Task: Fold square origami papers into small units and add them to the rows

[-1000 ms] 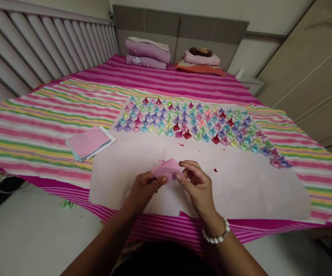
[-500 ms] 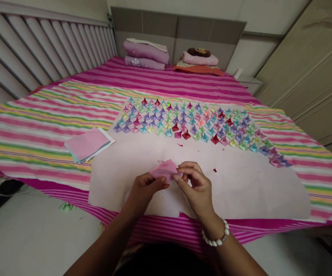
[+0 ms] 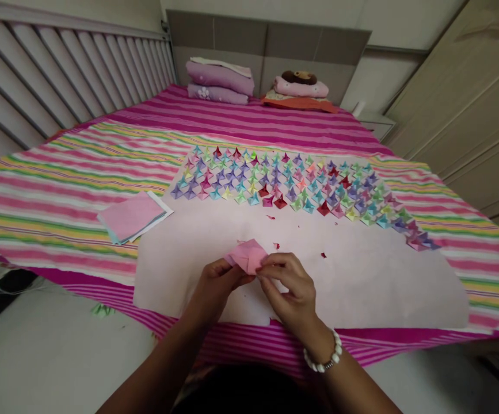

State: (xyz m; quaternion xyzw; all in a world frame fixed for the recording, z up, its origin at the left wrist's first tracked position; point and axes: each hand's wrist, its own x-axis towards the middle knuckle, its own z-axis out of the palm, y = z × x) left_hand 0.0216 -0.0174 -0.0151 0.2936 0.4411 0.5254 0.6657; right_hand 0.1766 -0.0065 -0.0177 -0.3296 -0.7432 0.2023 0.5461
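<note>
A piece of folded pink paper (image 3: 249, 255) is held up between both hands, over a large pale sheet (image 3: 361, 276). My left hand (image 3: 220, 284) pinches its left and lower side, thumb in front. The fingers of my right hand (image 3: 290, 284) are closed on its right corner, and a white bead bracelet circles that wrist. Beyond the hands, rows of small folded paper pieces (image 3: 280, 201) in many colours cover the far part of the sheet. Small red scraps (image 3: 277, 246) lie just past the folded paper.
To the left, a stack of coloured paper squares (image 3: 130, 215), pink on top, rests on the striped bedcover (image 3: 59, 190). Folded purple bedding (image 3: 220, 80) and a pink pile (image 3: 301, 89) stand by the headboard (image 3: 240, 49). A slatted rail (image 3: 68, 69) runs along the left.
The pink paper has turned so that a broader, diamond-shaped face shows. My right hand has shifted slightly down and left along its edge. The left hand keeps its grip.
</note>
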